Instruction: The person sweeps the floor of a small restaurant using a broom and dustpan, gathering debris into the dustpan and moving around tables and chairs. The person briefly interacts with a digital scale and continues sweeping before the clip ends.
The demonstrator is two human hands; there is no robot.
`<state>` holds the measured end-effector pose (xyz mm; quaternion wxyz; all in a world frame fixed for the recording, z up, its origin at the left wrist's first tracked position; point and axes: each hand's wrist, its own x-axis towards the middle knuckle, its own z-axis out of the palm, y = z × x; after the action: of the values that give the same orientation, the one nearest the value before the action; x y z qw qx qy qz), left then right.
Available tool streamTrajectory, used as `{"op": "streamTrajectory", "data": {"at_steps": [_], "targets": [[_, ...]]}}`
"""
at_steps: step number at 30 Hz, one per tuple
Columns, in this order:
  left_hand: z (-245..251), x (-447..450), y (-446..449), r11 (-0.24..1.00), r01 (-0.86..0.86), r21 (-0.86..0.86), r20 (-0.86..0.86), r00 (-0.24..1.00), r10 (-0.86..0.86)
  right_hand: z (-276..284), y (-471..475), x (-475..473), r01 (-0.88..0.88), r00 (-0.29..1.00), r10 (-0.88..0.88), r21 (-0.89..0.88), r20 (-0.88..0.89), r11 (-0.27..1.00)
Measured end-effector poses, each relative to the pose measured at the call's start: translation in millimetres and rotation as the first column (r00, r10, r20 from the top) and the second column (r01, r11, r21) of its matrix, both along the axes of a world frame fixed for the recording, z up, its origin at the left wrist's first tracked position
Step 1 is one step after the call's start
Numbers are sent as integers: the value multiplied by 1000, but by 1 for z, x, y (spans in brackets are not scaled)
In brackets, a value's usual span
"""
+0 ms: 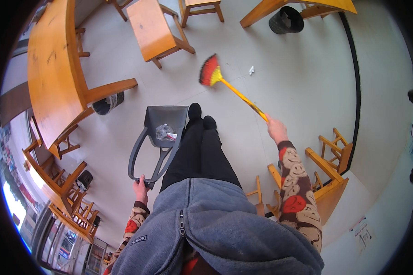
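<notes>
My left hand [141,190] grips the end of the handle of a grey plastic dustpan [167,115], held beside my legs. Inside the pan lies some litter [165,133], clear crumpled plastic with a red and white scrap. Out to the right, my right hand [276,130] is closed around the yellow handle of a broom [242,97]. Its red and yellow head with dark bristle tips [210,70] is out over the floor ahead of my feet, slightly blurred. A crumpled white scrap of paper [251,70] rests on the floor to the right of the broom head, apart from it.
A long wooden table [56,65] runs along the left, with a black waste bin [107,104] by its leg. Ahead stands a wooden bench [154,29]. Another black bin [286,20] sits under a table at the top right. Wooden stools [336,151] stand at right.
</notes>
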<state>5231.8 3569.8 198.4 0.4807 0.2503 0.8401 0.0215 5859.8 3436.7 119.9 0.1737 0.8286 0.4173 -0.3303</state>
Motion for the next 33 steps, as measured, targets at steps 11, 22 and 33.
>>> {"op": "streamTrajectory", "data": {"at_steps": [11,22,33], "targets": [[-26,94,92,906,386,174,9,919,-393,72,-64,4,219,975,-216,76,-56,973],[19,257,140,803,582,132,27,807,-589,-54,78,66,376,923,-362,121,-128,919],[45,435,199,583,784,214,66,584,-809,87,-181,12,762,616,-776,-145,-138,631]]}}
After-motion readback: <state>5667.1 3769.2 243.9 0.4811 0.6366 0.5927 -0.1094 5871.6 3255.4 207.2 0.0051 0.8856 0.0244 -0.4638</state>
